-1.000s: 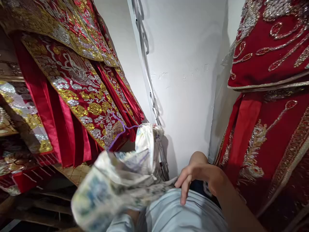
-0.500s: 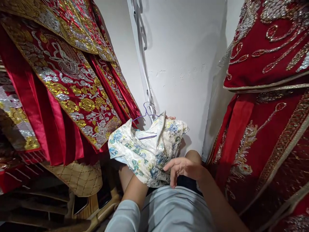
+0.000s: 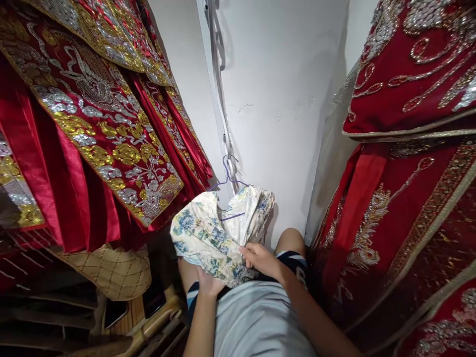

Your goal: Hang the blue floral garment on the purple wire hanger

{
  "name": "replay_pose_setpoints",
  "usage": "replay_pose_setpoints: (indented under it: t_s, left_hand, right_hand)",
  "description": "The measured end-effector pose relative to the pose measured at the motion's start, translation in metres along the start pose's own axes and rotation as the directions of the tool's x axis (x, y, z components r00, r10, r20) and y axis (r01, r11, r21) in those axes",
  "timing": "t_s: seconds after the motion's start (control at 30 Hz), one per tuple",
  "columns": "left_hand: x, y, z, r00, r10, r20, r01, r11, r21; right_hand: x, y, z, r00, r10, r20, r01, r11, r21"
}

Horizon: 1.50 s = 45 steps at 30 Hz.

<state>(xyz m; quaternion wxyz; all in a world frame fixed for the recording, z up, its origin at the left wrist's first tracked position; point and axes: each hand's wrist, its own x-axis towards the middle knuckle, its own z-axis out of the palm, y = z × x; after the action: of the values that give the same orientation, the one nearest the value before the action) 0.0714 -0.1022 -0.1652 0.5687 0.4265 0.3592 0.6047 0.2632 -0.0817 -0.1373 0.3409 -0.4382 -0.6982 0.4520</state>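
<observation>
A white garment [image 3: 203, 230] printed with blue and yellow-green flowers lies over my lap, its neckline open toward the wall. A thin purple hanger [image 3: 227, 181] runs through its shoulders, with the hook pointing away from me. My right hand [image 3: 257, 258] pinches the front edge of the garment between thumb and fingers, at the lower right. At the lower left my left hand [image 3: 210, 283] is against the garment's bottom hem. Most of the left fingers are hidden beneath the cloth, so their grip does not show.
Red robes [image 3: 122, 148] with gold and silver embroidery hang on the left. More beaded red clothing [image 3: 390, 94] hangs on the right. A white wall [image 3: 275, 74] with a metal upright [image 3: 213, 74] stands ahead. Low on the left is a wooden chair [image 3: 163, 317] near a quilted tan piece [image 3: 111, 272].
My left hand has drawn back from inside the garment to its lower left hem. The right hand, loose before, now pinches the front edge. The garment lies flatter.
</observation>
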Motion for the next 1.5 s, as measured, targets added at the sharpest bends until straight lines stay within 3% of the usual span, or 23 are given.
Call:
replay_pose_setpoints:
  t_s: [0.13, 0.2, 0.27, 0.33, 0.43, 0.5, 0.53, 0.57, 0.6, 0.67, 0.7, 0.77, 0.83, 0.93, 1.07, 1.17, 1.27, 1.37, 1.43, 1.5]
  left_hand:
    - [-0.003, -0.001, 0.007, 0.985, -0.162, 0.055, 0.168, 0.98, -0.109]
    - [0.004, -0.005, 0.016, 0.986, -0.16, -0.047, 0.154, 0.983, -0.104]
    - [0.014, -0.013, 0.021, 0.97, -0.085, -0.229, 0.069, 0.995, -0.079]
    - [0.021, -0.021, 0.017, 0.9, 0.011, -0.435, -0.011, 1.0, 0.002]
    - [0.02, -0.029, 0.002, 0.694, 0.239, -0.679, -0.093, 0.965, 0.245]
    - [0.011, -0.031, -0.005, 0.577, 0.467, -0.67, -0.161, 0.869, 0.467]
    - [0.005, -0.032, -0.005, 0.572, 0.56, -0.599, -0.199, 0.803, 0.561]
    - [0.0, -0.034, -0.002, 0.614, 0.615, -0.495, -0.243, 0.744, 0.623]
    - [-0.005, -0.036, 0.002, 0.689, 0.621, -0.372, -0.286, 0.706, 0.648]
    - [-0.007, -0.043, 0.013, 0.832, 0.532, -0.157, -0.328, 0.7, 0.635]
    - [-0.005, -0.046, 0.017, 0.878, 0.471, -0.089, -0.322, 0.716, 0.62]
    - [0.003, -0.05, 0.022, 0.92, 0.391, -0.009, -0.303, 0.727, 0.616]
    - [0.014, -0.051, 0.022, 0.925, 0.378, 0.04, -0.314, 0.701, 0.641]
    - [0.028, -0.045, 0.017, 0.914, 0.393, 0.096, -0.345, 0.633, 0.693]
    - [0.044, -0.04, 0.01, 0.905, 0.423, 0.05, -0.326, 0.613, 0.72]
    - [0.056, -0.043, 0.001, 0.907, 0.421, 0.002, -0.298, 0.64, 0.708]
    - [0.058, -0.048, -0.007, 0.917, 0.399, -0.026, -0.27, 0.667, 0.694]
    - [0.045, -0.039, 0.002, 0.89, 0.44, -0.123, -0.277, 0.733, 0.621]
    - [0.034, -0.018, 0.02, 0.835, 0.515, -0.192, -0.341, 0.76, 0.554]
    - [0.029, 0.014, 0.043, 0.782, 0.599, -0.174, -0.437, 0.725, 0.532]
  right_hand:
    - [0.008, 0.002, 0.019, 0.992, -0.037, -0.118, 0.043, 0.998, 0.051]
    - [0.009, 0.003, 0.021, 0.988, -0.034, -0.151, 0.048, 0.995, 0.088]
    - [0.008, 0.004, 0.021, 0.982, -0.023, -0.186, 0.051, 0.988, 0.145]
    - [0.007, 0.006, 0.021, 0.976, 0.007, -0.22, 0.043, 0.973, 0.225]
    - [0.006, 0.009, 0.027, 0.969, 0.066, -0.24, 0.017, 0.944, 0.329]
    - [0.007, 0.01, 0.034, 0.965, 0.1, -0.242, -0.005, 0.931, 0.365]
    - [0.008, 0.01, 0.038, 0.964, 0.106, -0.243, -0.008, 0.928, 0.372]
    - [0.008, 0.009, 0.042, 0.965, 0.103, -0.24, -0.006, 0.926, 0.377]
    - [0.009, 0.008, 0.045, 0.969, 0.095, -0.23, 0.0, 0.925, 0.381]
    - [0.011, 0.004, 0.05, 0.981, 0.072, -0.178, 0.004, 0.92, 0.393]
    - [0.012, 0.002, 0.051, 0.988, 0.066, -0.138, -0.005, 0.916, 0.402]
    - [0.017, -0.006, 0.046, 0.995, 0.087, -0.055, -0.056, 0.905, 0.422]
    - [0.026, -0.019, 0.032, 0.994, 0.109, -0.029, -0.085, 0.892, 0.444]
    - [0.045, -0.055, 0.0, 0.987, 0.057, -0.148, 0.023, 0.872, 0.489]
    - [0.069, -0.113, -0.035, 0.955, -0.015, -0.296, 0.18, 0.822, 0.54]
    - [0.075, -0.137, -0.039, 0.937, -0.039, -0.347, 0.244, 0.784, 0.571]
    - [0.071, -0.136, -0.03, 0.936, -0.055, -0.349, 0.26, 0.776, 0.575]
    - [0.063, -0.121, -0.019, 0.929, -0.082, -0.361, 0.287, 0.774, 0.564]
    - [0.057, -0.11, -0.016, 0.919, -0.095, -0.383, 0.304, 0.791, 0.532]
    - [0.05, -0.104, -0.016, 0.918, -0.102, -0.384, 0.296, 0.819, 0.491]
